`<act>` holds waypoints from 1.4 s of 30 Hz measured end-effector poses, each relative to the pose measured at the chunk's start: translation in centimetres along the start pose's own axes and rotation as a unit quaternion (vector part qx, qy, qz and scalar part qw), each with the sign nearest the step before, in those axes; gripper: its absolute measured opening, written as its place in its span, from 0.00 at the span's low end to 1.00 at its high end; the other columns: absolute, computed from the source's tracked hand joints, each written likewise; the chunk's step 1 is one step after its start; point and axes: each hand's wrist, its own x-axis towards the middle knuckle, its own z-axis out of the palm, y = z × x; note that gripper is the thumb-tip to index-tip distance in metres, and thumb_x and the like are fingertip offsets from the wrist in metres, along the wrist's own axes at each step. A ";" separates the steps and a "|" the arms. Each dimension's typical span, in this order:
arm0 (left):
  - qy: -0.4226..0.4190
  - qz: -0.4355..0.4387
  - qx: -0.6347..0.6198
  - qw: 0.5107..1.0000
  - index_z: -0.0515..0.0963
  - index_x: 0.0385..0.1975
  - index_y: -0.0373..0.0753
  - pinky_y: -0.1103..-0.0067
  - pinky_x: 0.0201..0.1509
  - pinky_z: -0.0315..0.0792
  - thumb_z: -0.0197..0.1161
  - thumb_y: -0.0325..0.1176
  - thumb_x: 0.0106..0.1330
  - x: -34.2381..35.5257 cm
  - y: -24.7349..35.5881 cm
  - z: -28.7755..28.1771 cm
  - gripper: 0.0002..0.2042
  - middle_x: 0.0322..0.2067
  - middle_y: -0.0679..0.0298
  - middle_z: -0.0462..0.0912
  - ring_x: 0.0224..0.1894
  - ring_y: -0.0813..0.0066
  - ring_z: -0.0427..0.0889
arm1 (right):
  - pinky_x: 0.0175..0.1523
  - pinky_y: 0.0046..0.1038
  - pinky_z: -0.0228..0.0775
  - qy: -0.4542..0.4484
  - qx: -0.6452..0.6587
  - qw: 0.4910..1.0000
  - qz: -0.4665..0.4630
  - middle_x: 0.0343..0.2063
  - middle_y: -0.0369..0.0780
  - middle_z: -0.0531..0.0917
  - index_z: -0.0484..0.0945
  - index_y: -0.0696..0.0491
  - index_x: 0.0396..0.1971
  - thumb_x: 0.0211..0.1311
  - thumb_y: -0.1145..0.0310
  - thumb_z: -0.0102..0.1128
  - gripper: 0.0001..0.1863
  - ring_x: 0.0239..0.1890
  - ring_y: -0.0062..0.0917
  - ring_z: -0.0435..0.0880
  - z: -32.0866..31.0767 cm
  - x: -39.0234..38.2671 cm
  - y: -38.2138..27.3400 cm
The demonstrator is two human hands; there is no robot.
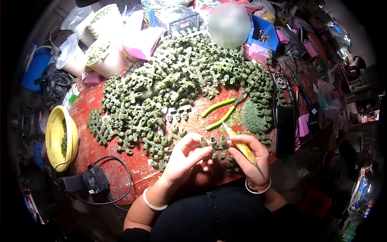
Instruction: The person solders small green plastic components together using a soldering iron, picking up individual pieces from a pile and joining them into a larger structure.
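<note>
My left hand (pixel 187 157) pinches a green moulded piece (pixel 214 147), a short stem with several hollow, cup-like shapes along it, above the near edge of the table. In my right hand (pixel 254 163) is a yellow-handled knife (pixel 242 148), its thin tip pointing up and away from me. Fingers of that hand are also close against the green piece; whether they grip it cannot be seen. Beyond both hands lie cutting pliers (pixel 229 114) with bright green handles. A large heap of similar green pieces (pixel 161 80) spreads across the table.
A round, rough green pad (pixel 254 117) lies right of the pliers, beside a black phone (pixel 284 131). At left are a yellow basin (pixel 72 139) and a black power adapter (pixel 96 180) with a looped cable. White buckets (pixel 109 64) and a blue bin (pixel 264 30) stand farther back.
</note>
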 end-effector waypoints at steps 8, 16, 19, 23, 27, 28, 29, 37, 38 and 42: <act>-0.020 -0.023 0.093 0.995 0.77 0.46 0.38 0.88 0.30 0.70 0.66 0.23 0.68 -0.2 0.2 0.7 0.10 0.37 0.69 0.82 0.31 0.87 0.78 | 0.50 0.19 0.75 -0.017 0.045 0.999 0.016 0.42 0.38 0.83 0.78 0.61 0.45 0.63 0.85 0.62 0.12 0.42 0.17 0.83 1.4 -0.5 -0.1; -0.010 0.000 0.068 0.998 0.77 0.46 0.37 0.84 0.39 0.74 0.66 0.22 0.67 -0.4 -0.2 -0.4 0.10 0.36 0.70 0.82 0.37 0.84 0.80 | 0.48 0.22 0.76 -0.026 -0.013 0.998 -0.053 0.38 0.42 0.85 0.81 0.62 0.49 0.67 0.79 0.63 0.12 0.41 0.21 0.85 0.2 -0.4 -0.6; -0.025 -0.014 0.007 1.000 0.77 0.46 0.37 0.83 0.38 0.77 0.65 0.21 0.67 -0.4 0.1 0.1 0.10 0.36 0.70 0.82 0.38 0.82 0.80 | 0.42 0.24 0.77 -0.011 0.036 0.992 -0.117 0.37 0.45 0.85 0.81 0.64 0.51 0.69 0.71 0.64 0.16 0.36 0.25 0.86 -1.0 -0.3 -1.1; -0.036 -0.035 0.028 0.998 0.76 0.50 0.38 0.82 0.36 0.78 0.65 0.21 0.67 -0.5 0.9 0.7 0.13 0.36 0.70 0.80 0.34 0.82 0.80 | 0.40 0.25 0.76 -0.062 -0.029 0.975 -0.210 0.35 0.45 0.86 0.83 0.64 0.47 0.64 0.74 0.68 0.13 0.35 0.26 0.85 -1.6 0.6 -1.2; -0.040 -0.023 0.054 0.997 0.76 0.53 0.39 0.84 0.34 0.77 0.65 0.21 0.67 -0.6 1.2 1.0 0.16 0.37 0.69 0.79 0.31 0.83 0.79 | 0.41 0.26 0.76 -0.108 -0.010 0.971 -0.212 0.35 0.45 0.85 0.83 0.63 0.42 0.59 0.76 0.71 0.12 0.36 0.29 0.84 -1.5 0.6 -0.8; -0.042 -0.024 0.054 0.997 0.76 0.53 0.39 0.84 0.34 0.77 0.65 0.21 0.67 -0.5 1.0 0.9 0.16 0.37 0.69 0.79 0.31 0.83 0.79 | 0.42 0.26 0.76 -0.115 -0.013 0.970 -0.212 0.35 0.45 0.85 0.82 0.63 0.40 0.58 0.76 0.72 0.12 0.37 0.30 0.84 -1.5 0.6 -0.8; -0.053 -0.009 0.057 0.997 0.77 0.53 0.39 0.84 0.34 0.77 0.65 0.21 0.67 -0.5 0.7 0.5 0.16 0.37 0.69 0.79 0.31 0.83 0.78 | 0.42 0.26 0.76 -0.116 -0.012 0.970 -0.212 0.35 0.45 0.85 0.82 0.63 0.40 0.58 0.76 0.72 0.12 0.37 0.30 0.84 -1.5 0.6 -0.7; -0.052 -0.024 0.049 0.997 0.77 0.54 0.39 0.84 0.33 0.76 0.66 0.21 0.66 -0.5 0.6 0.3 0.17 0.36 0.69 0.79 0.31 0.84 0.78 | 0.42 0.27 0.75 -0.085 -0.031 0.977 -0.193 0.35 0.45 0.85 0.83 0.62 0.40 0.58 0.78 0.72 0.11 0.37 0.30 0.84 -1.5 0.5 0.2; -0.055 -0.026 0.050 0.997 0.77 0.54 0.40 0.84 0.33 0.76 0.66 0.21 0.66 -0.6 0.7 0.3 0.17 0.37 0.69 0.79 0.31 0.83 0.79 | 0.43 0.27 0.75 -0.087 -0.032 0.976 -0.199 0.35 0.45 0.84 0.82 0.62 0.40 0.58 0.78 0.72 0.11 0.37 0.30 0.84 -1.5 0.4 0.1; -0.054 -0.044 0.030 0.997 0.76 0.54 0.40 0.83 0.34 0.76 0.66 0.21 0.66 -0.7 1.0 0.5 0.17 0.38 0.68 0.80 0.32 0.81 0.80 | 0.43 0.27 0.75 -0.106 0.019 0.977 -0.184 0.34 0.45 0.84 0.82 0.62 0.40 0.58 0.79 0.71 0.11 0.37 0.31 0.84 -1.3 0.3 0.0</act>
